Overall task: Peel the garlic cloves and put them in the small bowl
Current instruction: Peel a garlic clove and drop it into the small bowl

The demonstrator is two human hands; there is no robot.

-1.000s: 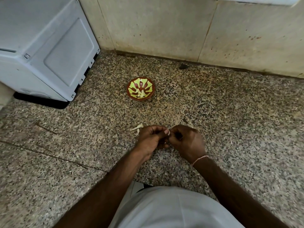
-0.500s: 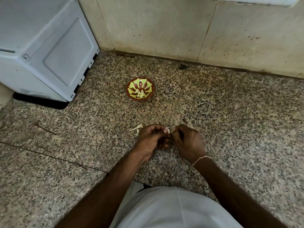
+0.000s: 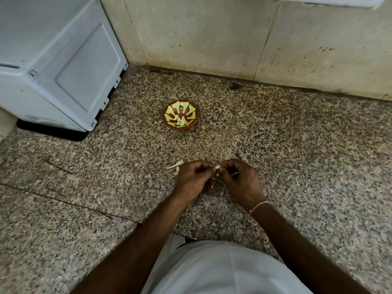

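From the head camera, both hands meet low over the speckled granite desk [image 3: 297, 145]. The left hand [image 3: 194, 179] has its fingers curled, and the right hand [image 3: 239, 181] is curled the same way, facing it. Between their fingertips sits a small pale garlic clove [image 3: 217, 167] — pinched from both sides, with only a sliver of it showing. How much skin is left on it cannot be told.

The small bowl [image 3: 180, 114] stands well apart from the hands, farther back on the desk toward the wall [image 3: 201, 35]. It is red-brown with yellow-green markings inside, and a few pale peeled cloves [image 3: 180, 122] lie at its bottom.

Just beside the left hand, on its far side, a strip of garlic peel [image 3: 175, 165] lies on the desk — touching nothing else. A thin band [image 3: 257, 207] circles the right wrist. A white appliance [image 3: 57, 60] stands at the back left.
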